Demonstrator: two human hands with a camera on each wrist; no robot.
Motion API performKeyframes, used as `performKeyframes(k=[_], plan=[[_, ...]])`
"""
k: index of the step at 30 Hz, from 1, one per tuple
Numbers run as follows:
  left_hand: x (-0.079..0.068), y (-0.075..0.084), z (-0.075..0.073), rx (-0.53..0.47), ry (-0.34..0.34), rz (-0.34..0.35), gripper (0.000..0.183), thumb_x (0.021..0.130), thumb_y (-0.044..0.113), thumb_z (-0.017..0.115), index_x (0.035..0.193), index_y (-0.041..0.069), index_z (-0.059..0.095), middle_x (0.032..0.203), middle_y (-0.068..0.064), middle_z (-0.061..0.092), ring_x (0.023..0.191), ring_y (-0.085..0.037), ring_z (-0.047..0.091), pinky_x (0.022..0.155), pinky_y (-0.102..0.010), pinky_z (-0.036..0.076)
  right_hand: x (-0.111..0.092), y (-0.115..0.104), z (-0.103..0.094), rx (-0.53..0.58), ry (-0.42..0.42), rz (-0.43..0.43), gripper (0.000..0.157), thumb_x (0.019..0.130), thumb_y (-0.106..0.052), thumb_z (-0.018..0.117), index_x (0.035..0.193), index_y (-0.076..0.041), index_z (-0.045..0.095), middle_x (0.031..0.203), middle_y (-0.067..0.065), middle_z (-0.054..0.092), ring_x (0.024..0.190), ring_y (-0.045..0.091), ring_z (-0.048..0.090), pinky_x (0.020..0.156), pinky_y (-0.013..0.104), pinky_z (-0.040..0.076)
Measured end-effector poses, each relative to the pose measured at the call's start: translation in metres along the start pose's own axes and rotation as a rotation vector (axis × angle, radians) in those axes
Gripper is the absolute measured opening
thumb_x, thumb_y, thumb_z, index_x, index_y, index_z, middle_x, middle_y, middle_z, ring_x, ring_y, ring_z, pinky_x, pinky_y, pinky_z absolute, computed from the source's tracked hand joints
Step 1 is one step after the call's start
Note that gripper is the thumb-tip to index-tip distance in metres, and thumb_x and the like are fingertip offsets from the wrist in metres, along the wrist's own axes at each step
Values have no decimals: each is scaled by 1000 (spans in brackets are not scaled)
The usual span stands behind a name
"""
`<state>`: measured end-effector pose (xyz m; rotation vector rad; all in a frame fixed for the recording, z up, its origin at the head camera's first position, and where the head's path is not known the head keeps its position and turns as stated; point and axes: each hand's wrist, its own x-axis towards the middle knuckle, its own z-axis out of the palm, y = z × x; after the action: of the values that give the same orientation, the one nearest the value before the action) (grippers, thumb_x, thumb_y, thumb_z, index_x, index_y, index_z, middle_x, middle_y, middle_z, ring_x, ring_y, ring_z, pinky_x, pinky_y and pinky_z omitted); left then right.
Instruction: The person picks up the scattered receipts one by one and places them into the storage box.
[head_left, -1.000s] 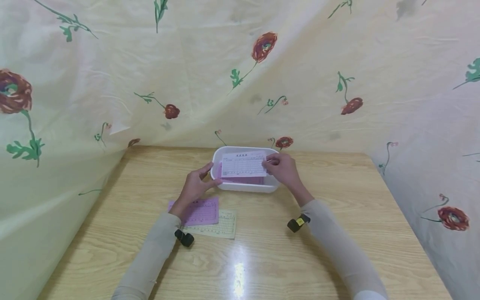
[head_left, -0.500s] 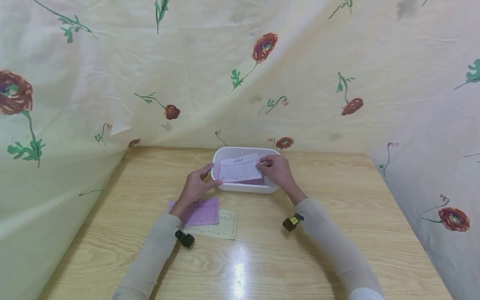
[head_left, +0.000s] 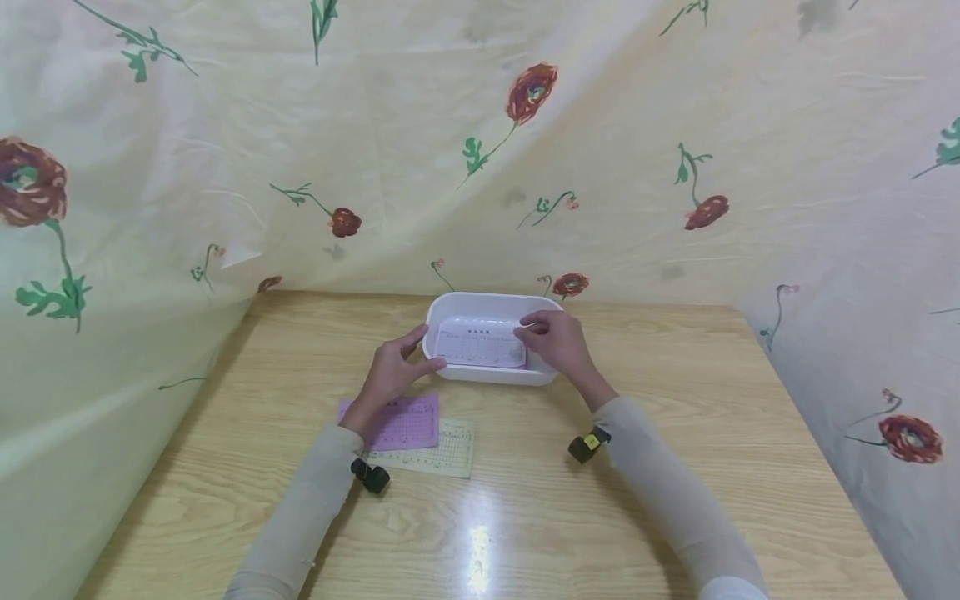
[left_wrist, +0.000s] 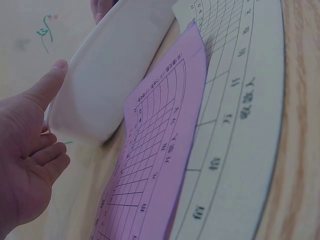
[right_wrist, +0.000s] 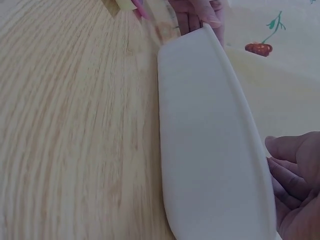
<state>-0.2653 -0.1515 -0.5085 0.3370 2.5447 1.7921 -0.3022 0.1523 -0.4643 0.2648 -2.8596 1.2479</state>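
Note:
A white plastic container stands at the back middle of the table. My left hand holds its left end, thumb on the front rim and fingers round the side. In the left wrist view the thumb lies against the rim. Inside the container a white printed form slip lies over a purple one, whose edge peeks out at the right. My right hand reaches in over the right end, bent fingers right at the slip's upper right corner. Whether they still pinch it, I cannot tell.
A purple form slip overlaps a pale yellow-green form slip on the wood table, beside my left forearm. A flowered cloth hangs behind the container and along both sides.
The white slip has gone lower into the container, tilting and then settling level over the purple one. My right hand has shifted slightly left; the left hand has stayed on the container.

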Motion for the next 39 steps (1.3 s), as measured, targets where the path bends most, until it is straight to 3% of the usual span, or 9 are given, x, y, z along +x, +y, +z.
performKeyframes(k=[11,21,30,35,39], plan=[[0,-1,1,-15,-6,-10,83,84,27,86,151,1,44,161,-10,38,149,-26,37,121,-38,37,-29,-18,-14,73,33,-36,29,96,-26,73,114,-2,73,101,13,77,87,24,74,75,35,64],[0,1,1,-15,-4,-43,85,82,31,87,151,4,44,162,-8,38,150,-25,35,122,-38,36,-61,-32,-9,139,60,-79,26,93,-27,77,109,-6,76,95,7,78,81,19,73,68,28,61],[0,2,1,-3,-4,-50,86,82,33,86,152,5,44,162,-6,37,150,-25,35,122,-38,36,-90,-40,9,199,40,-97,25,90,-22,81,106,-4,76,94,7,78,77,16,72,67,24,62],[0,1,1,11,0,-36,86,83,33,86,152,4,44,162,-7,37,150,-25,35,122,-38,36,-102,-35,26,232,-29,-125,24,87,-17,83,103,-1,76,95,9,78,78,17,74,68,24,63],[0,0,1,9,-2,-34,86,83,35,86,152,5,44,162,-7,37,150,-25,35,122,-37,35,-110,-30,38,241,-95,-90,30,87,-18,83,107,1,75,97,11,78,77,16,74,67,23,63]])
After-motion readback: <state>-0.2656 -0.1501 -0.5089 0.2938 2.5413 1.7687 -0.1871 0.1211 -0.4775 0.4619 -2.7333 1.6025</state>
